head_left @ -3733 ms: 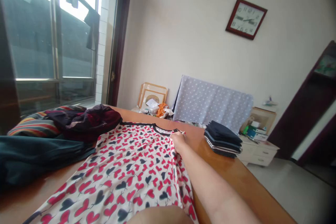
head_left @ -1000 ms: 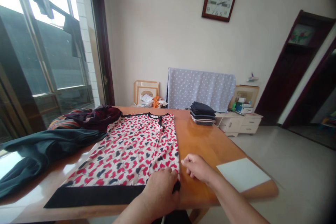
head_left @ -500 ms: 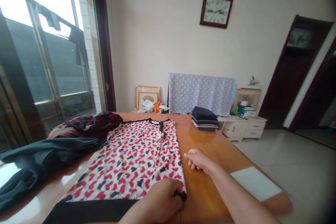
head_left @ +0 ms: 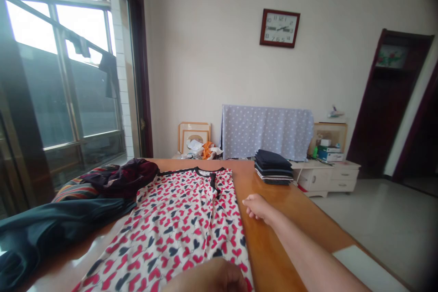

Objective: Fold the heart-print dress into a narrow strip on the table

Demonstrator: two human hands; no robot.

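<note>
Head view of a wooden table [head_left: 273, 237] with both hands at a garment. The red-and-navy heart-print shirt [head_left: 178, 223] lies flat, its black-trimmed neckline toward the far table edge and its lower part running out of the bottom of the view.

The right hand [head_left: 258, 207] is half open with its fingers [head_left: 248, 201] loosely curled. It holds nothing and sits just beside the shirt's edge, on the side toward the table's bare wood; whether it touches the table cannot be told.

The left hand [head_left: 208, 278] is cut off by the bottom of the view, with only its back showing over the shirt. How far it is open, and whether it grips anything, cannot be told.

Change from the preceding view: the black hem band and the dark fold pinched at its corner are no longer in sight, and the whole scene sits lower in the view. The white sheet [head_left: 366, 269] now shows only in part at lower right.

Also shown: folded dark clothes [head_left: 273, 167] stacked on the far table end; a maroon bundle [head_left: 119, 178] and a dark teal garment [head_left: 51, 226] left of the shirt.
</note>
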